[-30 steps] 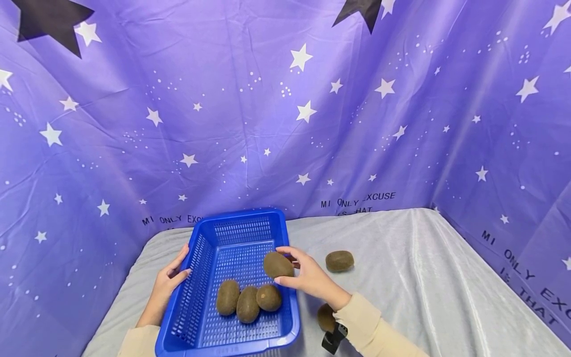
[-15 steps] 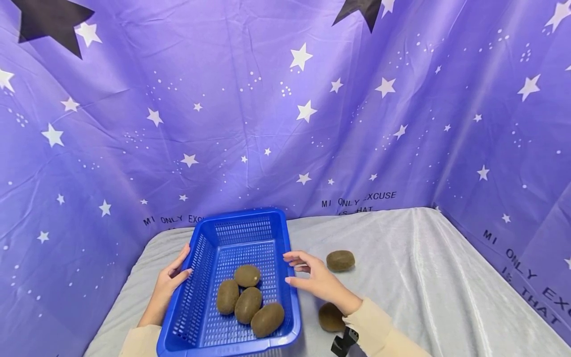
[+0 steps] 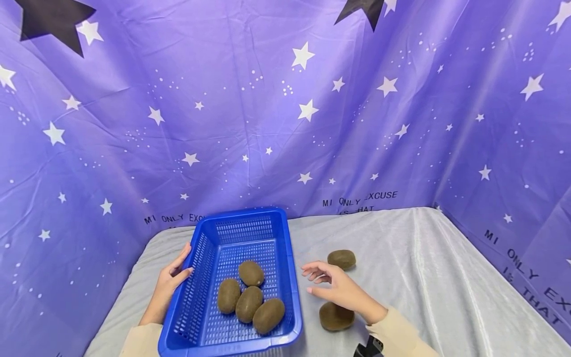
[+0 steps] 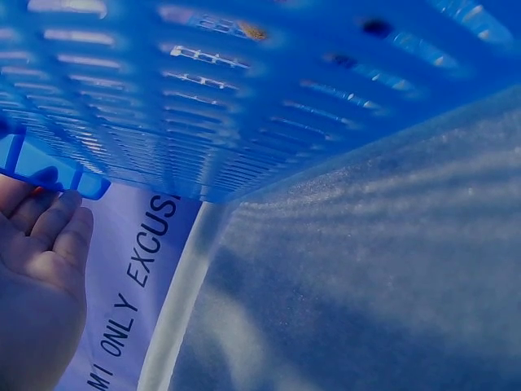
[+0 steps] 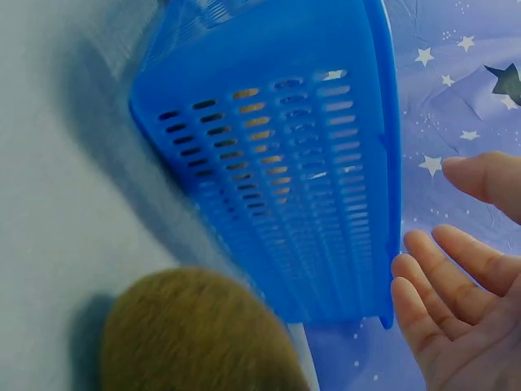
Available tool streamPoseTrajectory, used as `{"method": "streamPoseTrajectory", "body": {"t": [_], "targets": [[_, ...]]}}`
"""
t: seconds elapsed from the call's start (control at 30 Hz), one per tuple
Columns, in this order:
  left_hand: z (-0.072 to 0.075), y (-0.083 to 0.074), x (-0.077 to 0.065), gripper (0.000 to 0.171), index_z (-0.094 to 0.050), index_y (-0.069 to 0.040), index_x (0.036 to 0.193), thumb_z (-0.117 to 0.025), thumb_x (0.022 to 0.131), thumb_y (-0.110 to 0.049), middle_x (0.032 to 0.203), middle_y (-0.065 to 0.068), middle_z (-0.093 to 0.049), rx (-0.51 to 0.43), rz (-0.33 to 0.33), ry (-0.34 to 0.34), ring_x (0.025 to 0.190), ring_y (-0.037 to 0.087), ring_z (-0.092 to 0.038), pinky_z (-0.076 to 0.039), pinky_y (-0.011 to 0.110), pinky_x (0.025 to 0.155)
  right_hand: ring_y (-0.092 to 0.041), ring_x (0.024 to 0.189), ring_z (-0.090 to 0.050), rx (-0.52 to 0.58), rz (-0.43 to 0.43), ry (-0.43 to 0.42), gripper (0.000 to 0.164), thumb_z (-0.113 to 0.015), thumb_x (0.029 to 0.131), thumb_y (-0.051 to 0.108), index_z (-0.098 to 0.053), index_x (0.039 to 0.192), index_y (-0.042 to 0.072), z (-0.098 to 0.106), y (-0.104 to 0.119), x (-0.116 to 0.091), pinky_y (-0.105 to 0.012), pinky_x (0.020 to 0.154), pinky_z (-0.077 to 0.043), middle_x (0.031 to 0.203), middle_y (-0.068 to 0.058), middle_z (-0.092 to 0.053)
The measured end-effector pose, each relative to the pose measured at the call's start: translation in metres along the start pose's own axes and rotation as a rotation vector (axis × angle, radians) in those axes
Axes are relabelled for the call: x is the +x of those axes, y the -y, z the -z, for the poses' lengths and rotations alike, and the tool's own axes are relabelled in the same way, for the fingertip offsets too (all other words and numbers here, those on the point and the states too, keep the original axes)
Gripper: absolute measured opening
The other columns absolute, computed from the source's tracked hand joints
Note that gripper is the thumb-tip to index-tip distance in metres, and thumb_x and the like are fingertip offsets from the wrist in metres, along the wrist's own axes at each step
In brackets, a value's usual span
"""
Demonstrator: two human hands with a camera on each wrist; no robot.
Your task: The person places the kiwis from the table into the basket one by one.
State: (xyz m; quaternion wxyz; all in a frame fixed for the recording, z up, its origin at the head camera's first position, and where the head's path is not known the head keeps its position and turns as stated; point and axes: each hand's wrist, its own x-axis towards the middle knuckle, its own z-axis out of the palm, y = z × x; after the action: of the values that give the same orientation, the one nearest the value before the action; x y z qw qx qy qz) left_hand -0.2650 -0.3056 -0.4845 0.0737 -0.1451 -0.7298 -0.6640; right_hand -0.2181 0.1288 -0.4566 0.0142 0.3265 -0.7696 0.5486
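A blue slotted plastic basket (image 3: 236,348) stands left of centre in the head view, with several brown kiwis (image 3: 269,316) lying inside, mostly in its nearer half. My left hand (image 3: 169,282) grips the basket's left rim, thumb over the top edge; in the left wrist view its fingers (image 4: 61,224) curl under the rim. To the right of the basket, my right hand (image 3: 334,287) hovers over the cloth with relaxed fingers and nothing in them. One kiwi (image 3: 341,259) lies just beyond that hand, and another kiwi (image 3: 335,318) sits on its near side, partly shaded by the wrist.
A pale grey cloth (image 3: 428,277) covers the table. Purple curtains (image 3: 250,124) printed with stars and lettering close off the back and both sides. A black device (image 3: 369,347) is strapped at the right wrist.
The right hand has let go of a kiwi inside the basket and moved out to the right over the cloth. The kiwis in the basket have shifted. The left hand stays on the rim.
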Motion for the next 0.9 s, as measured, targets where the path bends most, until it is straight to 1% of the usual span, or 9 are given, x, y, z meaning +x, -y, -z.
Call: {"method": "streamPoseTrajectory", "body": {"t": [0.13, 0.23, 0.37, 0.47, 0.6, 0.7, 0.8, 0.9], "targets": [[-0.001, 0.000, 0.001, 0.056, -0.030, 0.006, 0.143, -0.053, 0.092, 0.002, 0.154, 0.014, -0.018, -0.008, -0.007, -0.002, 0.125, -0.011, -0.036, -0.034, 0.007, 0.095, -0.018, 0.093, -0.061, 0.017, -0.013, 0.012, 0.035, -0.066, 0.086, 0.008, -0.058, 0.120, 0.001, 0.004, -0.005, -0.011, -0.034, 0.083, -0.050, 0.106, -0.013, -0.064], [-0.001, 0.000, 0.002, 0.056, -0.029, 0.007, 0.143, -0.053, 0.092, 0.003, 0.154, 0.016, -0.017, -0.016, -0.017, 0.006, 0.125, -0.011, -0.036, -0.035, 0.008, 0.094, -0.022, 0.095, -0.061, 0.024, -0.011, 0.016, 0.034, -0.065, 0.087, 0.008, -0.058, 0.119, -0.001, 0.006, -0.008, -0.018, -0.035, 0.084, -0.050, 0.107, -0.019, -0.064], [-0.001, -0.001, 0.002, 0.056, -0.030, 0.007, 0.143, -0.053, 0.092, 0.002, 0.154, 0.013, -0.018, -0.011, -0.021, 0.006, 0.125, -0.012, -0.037, -0.035, 0.007, 0.094, -0.022, 0.097, -0.061, 0.032, -0.020, 0.015, 0.030, -0.063, 0.088, 0.007, -0.059, 0.117, -0.001, 0.008, -0.010, -0.026, -0.032, 0.085, -0.050, 0.107, -0.026, -0.062], [-0.001, 0.000, 0.001, 0.056, -0.030, 0.007, 0.142, -0.053, 0.092, 0.003, 0.153, 0.012, -0.019, -0.019, -0.026, 0.004, 0.124, -0.012, -0.037, -0.034, 0.007, 0.094, -0.021, 0.100, -0.060, 0.003, -0.030, 0.007, 0.027, -0.063, 0.088, 0.007, -0.060, 0.115, 0.001, 0.011, -0.012, -0.032, -0.032, 0.088, -0.048, 0.108, -0.022, -0.063], [0.000, 0.000, 0.001, 0.056, -0.030, 0.007, 0.143, -0.053, 0.092, 0.003, 0.154, 0.012, -0.019, -0.015, -0.018, 0.001, 0.124, -0.013, -0.037, -0.034, 0.007, 0.094, -0.015, 0.107, -0.058, -0.056, -0.042, 0.002, 0.027, -0.064, 0.088, 0.009, -0.061, 0.113, -0.002, 0.014, -0.018, -0.040, -0.030, 0.094, -0.045, 0.110, -0.019, -0.064], [0.000, 0.000, 0.001, 0.056, -0.030, 0.006, 0.143, -0.053, 0.092, 0.002, 0.154, 0.011, -0.020, -0.004, -0.009, 0.000, 0.124, -0.013, -0.037, -0.034, 0.007, 0.094, -0.013, 0.110, -0.055, -0.060, -0.077, 0.023, 0.031, -0.065, 0.088, 0.012, -0.060, 0.114, -0.004, 0.017, -0.023, -0.046, -0.029, 0.097, -0.042, 0.113, -0.019, -0.062], [0.000, 0.000, 0.001, 0.056, -0.030, 0.006, 0.143, -0.053, 0.092, 0.002, 0.154, 0.011, -0.020, -0.007, -0.006, -0.001, 0.124, -0.012, -0.037, -0.035, 0.007, 0.094, -0.016, 0.112, -0.055, -0.027, -0.122, 0.064, 0.035, -0.066, 0.088, 0.014, -0.058, 0.117, -0.004, 0.019, -0.028, -0.050, -0.032, 0.097, -0.042, 0.116, -0.020, -0.061], [0.000, 0.000, 0.000, 0.056, -0.031, 0.005, 0.143, -0.053, 0.092, 0.001, 0.154, 0.011, -0.020, 0.001, 0.002, -0.002, 0.124, -0.012, -0.038, -0.035, 0.008, 0.094, -0.021, 0.113, -0.054, 0.029, -0.150, 0.109, 0.039, -0.066, 0.087, 0.014, -0.056, 0.120, -0.005, 0.020, -0.032, -0.055, -0.031, 0.097, -0.042, 0.119, -0.023, -0.058]]}}
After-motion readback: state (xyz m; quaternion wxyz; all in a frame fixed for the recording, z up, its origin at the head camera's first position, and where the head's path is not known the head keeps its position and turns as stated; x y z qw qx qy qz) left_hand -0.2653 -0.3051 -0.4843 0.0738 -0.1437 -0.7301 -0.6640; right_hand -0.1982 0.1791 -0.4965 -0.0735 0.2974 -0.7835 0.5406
